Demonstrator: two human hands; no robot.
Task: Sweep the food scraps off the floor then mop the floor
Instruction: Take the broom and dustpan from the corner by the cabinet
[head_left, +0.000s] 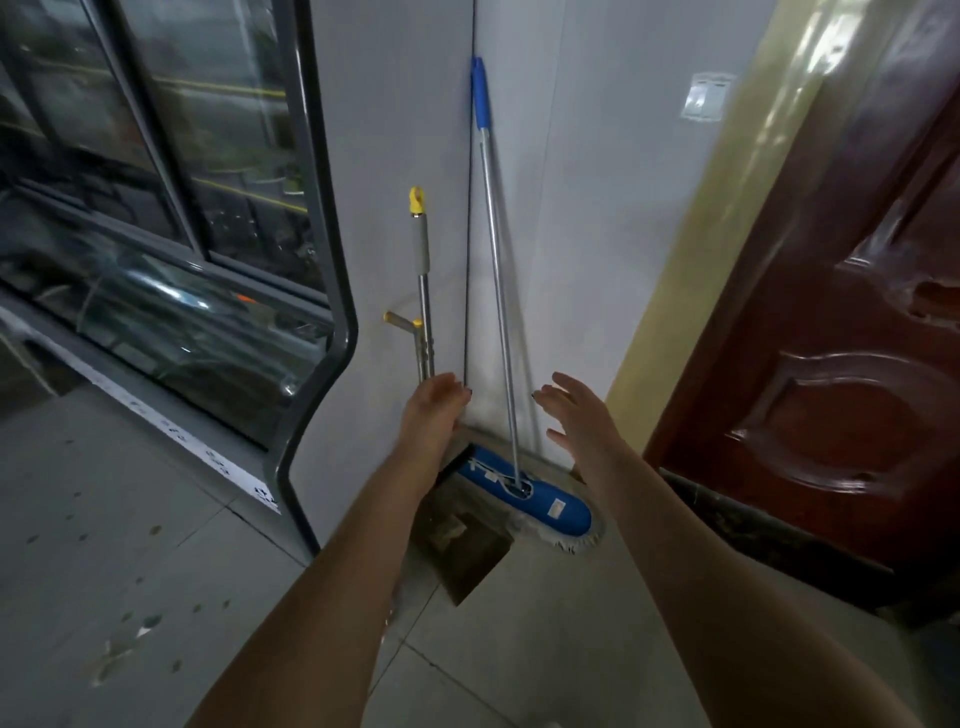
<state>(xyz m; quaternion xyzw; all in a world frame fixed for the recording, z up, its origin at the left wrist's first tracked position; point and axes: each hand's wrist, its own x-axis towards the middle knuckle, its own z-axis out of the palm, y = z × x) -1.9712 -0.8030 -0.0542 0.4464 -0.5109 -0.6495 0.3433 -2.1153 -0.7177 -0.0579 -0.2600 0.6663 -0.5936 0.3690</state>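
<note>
Mop (500, 291) stands between open hands, left hand (434, 410), right hand (574, 415).

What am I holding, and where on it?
Nothing is gripped. The left hand, open, is by the short yellow-capped steel pole; the right hand, open, is beside the blue flat mop's metal pole.

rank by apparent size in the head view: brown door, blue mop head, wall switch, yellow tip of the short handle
1. brown door, cut off by the frame
2. blue mop head
3. wall switch
4. yellow tip; the switch is farther off, so this holds only as seen
</note>
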